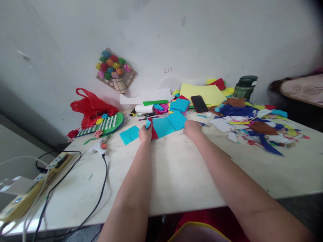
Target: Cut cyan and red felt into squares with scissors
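A long strip of light-blue paper point(163, 127) lies across the table in front of me, creased into square panels. My left hand point(145, 133) is closed on its left end, where a piece of red paper point(154, 132) shows beside a turned-up blue corner. At the strip's right edge, my right hand point(192, 129) has curled fingers that appear to pinch the paper; its fingertips are partly hidden. Left of my left hand lies a separate light-blue paper piece point(129, 135). Behind the strip sit more folded blue sheets point(180, 105).
Paper scraps point(264, 126) heap at the right, before a dark green bottle point(244, 86). A phone point(199, 104) rests on yellow paper point(199, 91). On the left are a glue gun point(99, 147), its cable, a power strip point(47, 174), a green-and-white craft piece point(114, 122) and a red bag point(92, 106).
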A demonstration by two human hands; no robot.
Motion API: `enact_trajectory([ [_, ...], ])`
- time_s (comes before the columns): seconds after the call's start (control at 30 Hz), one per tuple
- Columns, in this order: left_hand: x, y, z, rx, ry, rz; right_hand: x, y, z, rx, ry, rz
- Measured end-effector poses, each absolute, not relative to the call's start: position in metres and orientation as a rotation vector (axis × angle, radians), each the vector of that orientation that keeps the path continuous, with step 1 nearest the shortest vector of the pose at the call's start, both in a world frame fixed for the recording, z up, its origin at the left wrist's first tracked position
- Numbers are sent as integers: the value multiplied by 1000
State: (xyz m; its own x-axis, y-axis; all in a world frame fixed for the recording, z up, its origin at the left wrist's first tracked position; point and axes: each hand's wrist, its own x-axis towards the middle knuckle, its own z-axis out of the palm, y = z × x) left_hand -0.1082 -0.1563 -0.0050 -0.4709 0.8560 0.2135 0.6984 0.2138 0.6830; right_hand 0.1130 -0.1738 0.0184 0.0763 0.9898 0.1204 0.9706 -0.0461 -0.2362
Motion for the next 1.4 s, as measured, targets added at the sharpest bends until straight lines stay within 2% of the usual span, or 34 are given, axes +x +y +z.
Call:
enact_trajectory([
  [0.33, -113, -148, -10, 1484, 2197, 1140, 130, -177, 32, -2281, -1795, 47],
  [0.57, -113, -145, -11, 1518, 2171, 1168, 135, -182, 37, -2110, -1552, -13],
  [0.63, -114, -143, -12, 1508, 2165, 1187, 134, -176, 32, -1950, -1497, 126],
  [0.87, -119, -137, -17, 1442, 2081, 1295, 102, -179, 18, -1461, -1267, 1078],
  [1.1, -123, -128, -23, 1382, 2040, 1342, 84, -197, 18, -1296, -1328, 1460],
  [1.2, -123, -129, -22, 1369, 2033, 1363, 88, -192, 15, -1446, -1434, 1274],
  [1.33, -123, -135, -15, 1391, 2043, 1365, 104, -181, 19, -1865, -1582, 417],
  [1.4, -123, -137, -13, 1408, 2058, 1354, 111, -175, 21, -2008, -1605, 129],
])
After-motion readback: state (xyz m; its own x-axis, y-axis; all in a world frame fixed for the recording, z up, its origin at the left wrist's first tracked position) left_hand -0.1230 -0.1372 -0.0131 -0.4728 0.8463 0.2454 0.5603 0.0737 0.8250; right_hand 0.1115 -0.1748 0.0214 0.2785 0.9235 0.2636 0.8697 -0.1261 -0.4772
